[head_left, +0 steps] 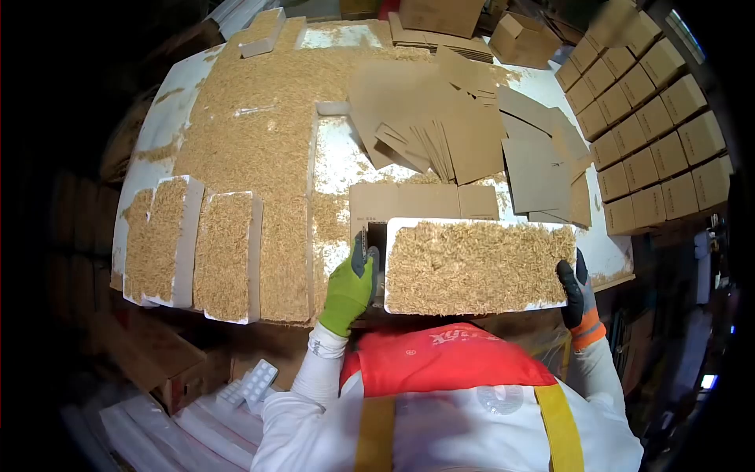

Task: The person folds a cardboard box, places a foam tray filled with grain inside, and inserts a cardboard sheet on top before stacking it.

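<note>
A white tray point(480, 266) covered with tan, grain-like pieces lies in front of my body at the table's near edge. My right hand point(578, 295), in a black and orange glove, is closed round the tray's right end. My left hand point(354, 279), in a green and dark glove, is at the left side of an open cardboard box point(422, 201), its fingers against the box wall. The tray sits over the box and hides most of it; a dark gap shows between my left hand and the tray.
More filled white trays point(228, 256) stand at the table's left front. Flat cardboard pieces point(464, 126) lie across the middle and right. Closed boxes point(653, 126) are stacked at the far right, and an open box point(523, 39) stands at the back. A carton point(161, 362) sits below left.
</note>
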Action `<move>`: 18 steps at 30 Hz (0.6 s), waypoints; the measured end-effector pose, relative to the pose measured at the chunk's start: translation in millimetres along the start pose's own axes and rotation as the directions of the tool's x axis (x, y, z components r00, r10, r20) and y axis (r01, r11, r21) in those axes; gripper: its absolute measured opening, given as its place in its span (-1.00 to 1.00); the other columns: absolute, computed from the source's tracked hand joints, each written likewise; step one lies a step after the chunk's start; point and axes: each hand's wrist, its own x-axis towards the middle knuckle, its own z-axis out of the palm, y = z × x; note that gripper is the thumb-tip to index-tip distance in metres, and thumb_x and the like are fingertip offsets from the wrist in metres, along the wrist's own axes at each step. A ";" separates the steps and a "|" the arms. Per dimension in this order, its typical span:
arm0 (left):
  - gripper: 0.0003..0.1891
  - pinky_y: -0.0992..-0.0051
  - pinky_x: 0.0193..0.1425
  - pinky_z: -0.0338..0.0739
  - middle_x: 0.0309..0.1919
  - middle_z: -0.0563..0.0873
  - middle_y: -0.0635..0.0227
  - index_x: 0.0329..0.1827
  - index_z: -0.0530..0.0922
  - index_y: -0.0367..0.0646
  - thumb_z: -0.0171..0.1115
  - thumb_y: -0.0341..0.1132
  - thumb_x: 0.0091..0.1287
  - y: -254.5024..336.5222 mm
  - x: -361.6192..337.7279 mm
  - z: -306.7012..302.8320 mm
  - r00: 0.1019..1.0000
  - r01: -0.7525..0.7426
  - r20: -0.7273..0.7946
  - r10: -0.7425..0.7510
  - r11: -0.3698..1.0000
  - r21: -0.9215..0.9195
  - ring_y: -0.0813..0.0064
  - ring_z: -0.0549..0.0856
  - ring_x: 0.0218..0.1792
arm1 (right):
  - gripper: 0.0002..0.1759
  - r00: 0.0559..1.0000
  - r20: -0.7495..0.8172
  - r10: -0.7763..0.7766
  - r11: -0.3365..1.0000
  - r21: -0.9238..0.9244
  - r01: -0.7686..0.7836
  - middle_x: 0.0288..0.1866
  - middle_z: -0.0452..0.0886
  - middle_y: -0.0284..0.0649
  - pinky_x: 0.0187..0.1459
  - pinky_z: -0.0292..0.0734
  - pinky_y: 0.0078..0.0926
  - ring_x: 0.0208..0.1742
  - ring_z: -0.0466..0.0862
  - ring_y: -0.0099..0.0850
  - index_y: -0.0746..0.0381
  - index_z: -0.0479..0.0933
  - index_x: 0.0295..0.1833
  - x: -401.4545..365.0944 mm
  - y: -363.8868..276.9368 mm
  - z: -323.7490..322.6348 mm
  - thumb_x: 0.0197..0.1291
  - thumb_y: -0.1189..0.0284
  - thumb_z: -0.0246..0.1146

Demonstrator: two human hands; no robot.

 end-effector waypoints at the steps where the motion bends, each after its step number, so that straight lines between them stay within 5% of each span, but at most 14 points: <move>1: -0.49 0.07 0.06 0.56 -0.12 0.72 -0.15 0.47 0.35 -0.03 0.02 -0.06 0.52 7.9 -1.1 -0.6 0.998 0.061 0.011 -0.061 0.998 0.030 -0.19 0.68 -0.04 | -0.36 1.000 -0.002 0.016 1.000 0.008 -0.016 0.34 0.51 -0.13 0.33 0.36 -0.43 0.33 0.48 -0.36 0.33 0.24 0.51 -1.8 1.1 0.1 0.45 0.23 0.14; 2: -0.50 0.06 0.05 0.57 -0.08 0.72 -0.11 0.48 0.35 -0.01 0.03 -0.12 0.50 8.8 -2.9 3.6 0.999 0.045 -0.008 -0.044 0.998 0.044 -0.18 0.68 -0.04 | -0.36 1.000 -0.003 0.030 0.999 0.017 -0.030 0.34 0.51 -0.14 0.32 0.37 -0.43 0.33 0.48 -0.36 0.32 0.25 0.51 -2.8 2.1 1.1 0.44 0.24 0.15; 5: -0.48 0.04 0.02 0.57 -0.10 0.73 -0.09 0.49 0.34 -0.03 0.04 -0.15 0.49 -21.6 -7.8 32.6 0.928 -0.311 -0.222 0.300 0.950 -0.016 -0.17 0.69 -0.07 | -0.35 0.998 0.035 0.059 0.998 -0.025 -0.058 0.35 0.51 -0.09 0.27 0.41 -0.43 0.26 0.54 -0.37 0.30 0.28 0.50 12.5 22.1 16.8 0.41 0.23 0.22; 7: -0.44 0.06 -0.01 0.59 -0.11 0.72 -0.09 0.50 0.32 -0.08 0.09 -0.13 0.46 -21.7 -12.3 31.8 0.968 -0.213 -0.151 0.200 0.974 -0.078 -0.15 0.71 -0.11 | -0.29 0.987 0.102 0.127 0.861 -0.506 -0.059 0.14 0.62 0.07 0.17 0.51 -0.28 0.07 0.66 -0.10 0.31 0.40 0.38 26.0 19.3 12.8 0.33 0.01 0.23; 9: -0.42 0.08 -0.01 0.60 -0.09 0.72 -0.10 0.48 0.34 -0.11 0.13 -0.10 0.44 -1.9 -12.8 14.8 1.000 -0.024 -0.004 0.024 0.994 -0.103 -0.14 0.71 -0.10 | -0.13 0.957 0.140 0.253 0.538 -0.842 -0.019 -0.02 0.68 0.14 0.13 0.53 -0.11 0.01 0.66 0.10 0.31 0.50 0.25 46.4 27.1 15.9 0.26 -0.31 0.11; 10: -0.40 0.08 -0.03 0.61 -0.08 0.71 -0.10 0.46 0.37 -0.10 0.18 -0.05 0.40 2.1 -11.4 17.3 0.996 0.076 0.053 -0.069 0.986 -0.151 -0.13 0.72 -0.10 | -0.01 0.897 0.227 0.380 0.451 -0.892 0.035 -0.01 0.68 0.15 0.19 0.48 -0.06 0.07 0.65 0.07 0.31 0.54 0.17 65.9 30.2 14.1 0.20 -0.45 -0.04; 11: -0.40 0.08 -0.03 0.61 -0.07 0.71 -0.11 0.45 0.37 -0.10 0.19 -0.05 0.40 5.5 -11.9 17.9 0.998 0.050 0.032 -0.046 0.988 -0.145 -0.13 0.72 -0.10 | -0.08 0.865 0.352 0.359 0.384 -0.900 0.207 -0.09 0.70 0.16 0.06 0.59 -0.11 -0.05 0.71 0.05 0.34 0.56 0.11 84.4 43.9 9.1 0.19 -0.38 0.10; 13: -0.39 0.08 -0.02 0.60 -0.07 0.71 -0.11 0.43 0.38 -0.11 0.20 -0.04 0.39 10.2 -14.8 16.4 1.000 0.009 -0.020 -0.012 0.991 -0.135 -0.13 0.71 -0.09 | -0.18 0.689 0.387 0.613 0.503 -0.864 0.039 -0.24 0.74 0.07 -0.21 0.70 -0.17 -0.31 0.77 -0.04 0.35 0.58 0.06 117.2 20.6 7.9 0.19 -0.28 0.21; 15: -0.35 0.10 0.01 0.61 -0.03 0.71 -0.11 0.43 0.38 -0.15 0.25 -0.02 0.34 13.0 -13.0 14.4 0.998 -0.028 -0.065 0.027 0.999 -0.022 -0.11 0.72 -0.06 | -0.26 0.554 0.332 0.764 0.480 -0.865 -0.144 -0.40 0.74 -0.11 -0.52 0.68 -0.24 -0.56 0.74 -0.26 0.35 0.67 -0.13 126.8 -15.1 21.0 0.14 -0.23 0.32; 17: -0.31 0.13 -0.07 0.61 -0.20 0.75 -0.06 0.45 0.39 -0.12 0.28 0.02 0.32 7.8 -14.2 17.8 0.979 -0.064 -0.193 0.064 0.998 0.004 -0.03 0.74 -0.16 | -0.27 0.535 0.346 0.771 0.378 -0.924 0.052 -0.37 0.75 -0.06 -0.41 0.69 -0.24 -0.48 0.76 -0.19 0.31 0.71 -0.20 137.5 -43.2 37.9 0.07 -0.25 0.36; 18: -0.30 0.12 -0.06 0.61 -0.13 0.74 -0.07 0.46 0.37 -0.12 0.28 0.02 0.31 4.8 -13.4 19.6 0.981 -0.062 -0.182 0.060 0.998 -0.007 -0.02 0.75 -0.14 | -0.29 0.663 0.444 0.603 0.255 -0.894 0.367 -0.35 0.75 -0.04 -0.31 0.69 -0.22 -0.39 0.76 -0.14 0.29 0.72 -0.18 143.3 -28.3 42.3 0.06 -0.24 0.36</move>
